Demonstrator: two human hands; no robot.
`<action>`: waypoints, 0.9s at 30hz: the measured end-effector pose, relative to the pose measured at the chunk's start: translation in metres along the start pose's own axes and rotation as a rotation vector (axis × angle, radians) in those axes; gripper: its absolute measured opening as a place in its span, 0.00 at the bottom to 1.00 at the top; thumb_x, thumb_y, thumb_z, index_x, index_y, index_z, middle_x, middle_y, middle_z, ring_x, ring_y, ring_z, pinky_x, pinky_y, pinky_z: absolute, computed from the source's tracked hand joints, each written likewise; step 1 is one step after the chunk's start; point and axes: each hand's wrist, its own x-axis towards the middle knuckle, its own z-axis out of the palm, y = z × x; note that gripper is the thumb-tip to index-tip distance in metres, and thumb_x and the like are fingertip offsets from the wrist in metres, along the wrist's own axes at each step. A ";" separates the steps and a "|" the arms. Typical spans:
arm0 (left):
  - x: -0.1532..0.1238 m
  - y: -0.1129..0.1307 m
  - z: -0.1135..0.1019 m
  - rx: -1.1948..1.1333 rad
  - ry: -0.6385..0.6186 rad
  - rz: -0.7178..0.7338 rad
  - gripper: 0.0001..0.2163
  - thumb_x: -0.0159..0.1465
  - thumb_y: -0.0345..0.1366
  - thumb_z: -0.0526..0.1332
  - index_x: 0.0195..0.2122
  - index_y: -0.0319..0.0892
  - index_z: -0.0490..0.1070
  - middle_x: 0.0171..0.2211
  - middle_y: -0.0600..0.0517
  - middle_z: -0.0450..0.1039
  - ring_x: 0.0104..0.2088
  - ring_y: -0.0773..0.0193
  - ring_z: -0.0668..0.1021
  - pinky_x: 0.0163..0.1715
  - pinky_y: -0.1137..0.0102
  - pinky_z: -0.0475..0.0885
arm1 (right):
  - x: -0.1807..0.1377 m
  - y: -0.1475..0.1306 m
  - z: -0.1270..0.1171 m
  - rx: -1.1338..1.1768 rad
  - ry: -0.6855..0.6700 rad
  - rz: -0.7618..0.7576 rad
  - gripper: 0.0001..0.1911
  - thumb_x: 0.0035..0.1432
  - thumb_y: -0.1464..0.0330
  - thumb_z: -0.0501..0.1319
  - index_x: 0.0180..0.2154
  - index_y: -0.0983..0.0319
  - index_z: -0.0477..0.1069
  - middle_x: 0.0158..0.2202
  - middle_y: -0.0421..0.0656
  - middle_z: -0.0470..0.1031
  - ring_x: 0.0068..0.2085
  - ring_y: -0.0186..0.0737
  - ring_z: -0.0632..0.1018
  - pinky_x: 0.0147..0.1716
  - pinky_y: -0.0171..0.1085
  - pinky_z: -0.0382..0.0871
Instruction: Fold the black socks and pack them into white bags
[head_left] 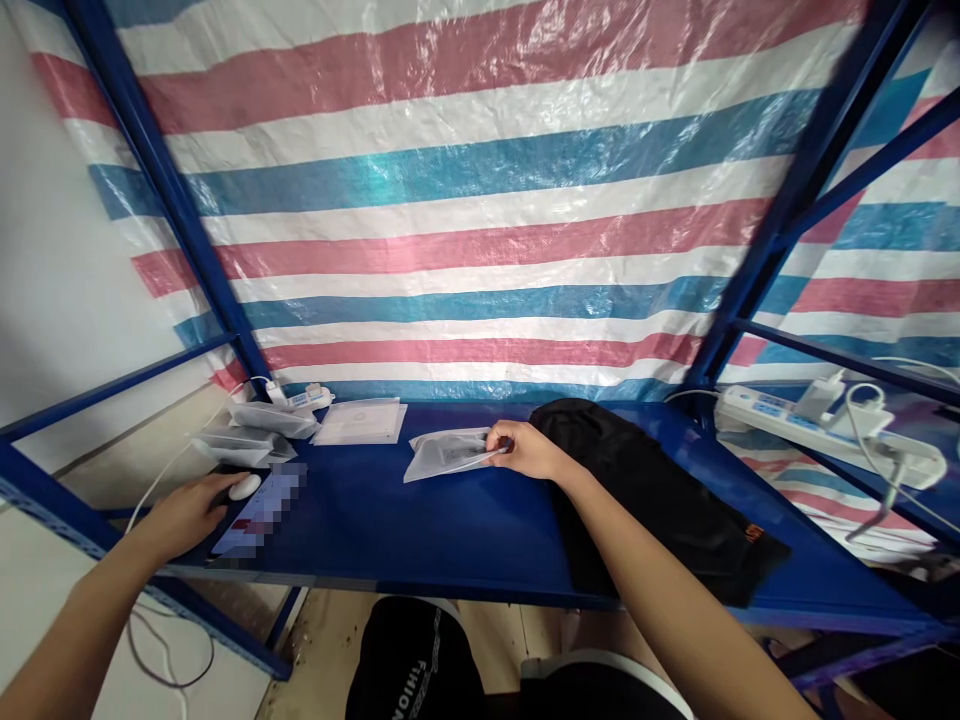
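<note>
At the left of the head view, my left hand has its thumb and fingers closed on a small white rounded object. It is just above a phone with a lit screen, partly blurred out. Near the middle of the blue shelf, my right hand pinches the right end of a frosted plastic pouch. Something dark shows faintly through the pouch; its kind is unclear. Flat frosted sheets or bags lie to the left of this pouch, towards the back.
More frosted pouches lie at the back left, near a small power strip. Folded black cloth covers the shelf's right part. A long power strip with plugs sits beyond the right edge. Blue posts frame the striped sheet.
</note>
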 end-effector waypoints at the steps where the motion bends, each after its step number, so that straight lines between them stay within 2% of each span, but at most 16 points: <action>1: 0.003 -0.001 0.000 -0.017 0.005 0.033 0.24 0.66 0.36 0.55 0.62 0.40 0.75 0.62 0.46 0.78 0.62 0.50 0.77 0.65 0.64 0.67 | 0.000 0.001 0.000 0.002 0.000 0.000 0.08 0.56 0.65 0.73 0.35 0.60 0.78 0.38 0.41 0.80 0.37 0.40 0.79 0.39 0.37 0.71; 3: 0.008 -0.002 0.002 -0.042 0.032 0.068 0.23 0.70 0.45 0.54 0.58 0.42 0.78 0.59 0.48 0.79 0.59 0.52 0.79 0.63 0.65 0.69 | 0.000 0.001 0.000 0.010 -0.004 0.000 0.09 0.56 0.64 0.74 0.35 0.60 0.78 0.38 0.42 0.80 0.38 0.41 0.79 0.39 0.38 0.71; 6: 0.015 -0.004 0.008 -0.042 0.063 0.096 0.29 0.72 0.57 0.48 0.53 0.42 0.80 0.58 0.46 0.80 0.58 0.50 0.79 0.64 0.63 0.69 | 0.000 0.000 0.000 0.023 -0.026 0.022 0.13 0.54 0.60 0.76 0.35 0.60 0.78 0.37 0.41 0.79 0.35 0.39 0.77 0.37 0.37 0.70; 12: 0.021 -0.012 0.021 0.032 0.090 0.108 0.28 0.75 0.52 0.45 0.59 0.41 0.77 0.62 0.44 0.78 0.62 0.48 0.78 0.66 0.57 0.68 | 0.000 -0.001 -0.004 0.032 -0.032 0.056 0.18 0.50 0.56 0.78 0.34 0.61 0.79 0.33 0.40 0.76 0.32 0.37 0.73 0.33 0.36 0.66; 18: 0.019 -0.012 0.014 0.093 0.133 0.150 0.30 0.74 0.56 0.44 0.58 0.44 0.78 0.58 0.46 0.81 0.60 0.48 0.79 0.65 0.55 0.69 | 0.000 -0.004 -0.006 -0.001 -0.063 0.081 0.18 0.52 0.55 0.78 0.35 0.61 0.80 0.34 0.40 0.77 0.33 0.38 0.74 0.33 0.36 0.66; 23: 0.014 -0.003 0.013 0.097 0.175 0.205 0.27 0.72 0.51 0.46 0.56 0.43 0.78 0.57 0.46 0.82 0.60 0.49 0.79 0.65 0.55 0.69 | 0.001 -0.007 -0.007 0.016 -0.085 0.088 0.20 0.51 0.53 0.78 0.35 0.61 0.80 0.34 0.40 0.77 0.34 0.38 0.75 0.34 0.37 0.66; 27: 0.012 -0.007 0.013 0.120 0.194 0.170 0.26 0.68 0.52 0.52 0.54 0.41 0.79 0.54 0.43 0.83 0.60 0.46 0.79 0.65 0.55 0.69 | 0.000 -0.005 -0.010 0.024 -0.105 0.110 0.22 0.49 0.51 0.79 0.37 0.60 0.81 0.35 0.40 0.78 0.34 0.39 0.75 0.35 0.37 0.67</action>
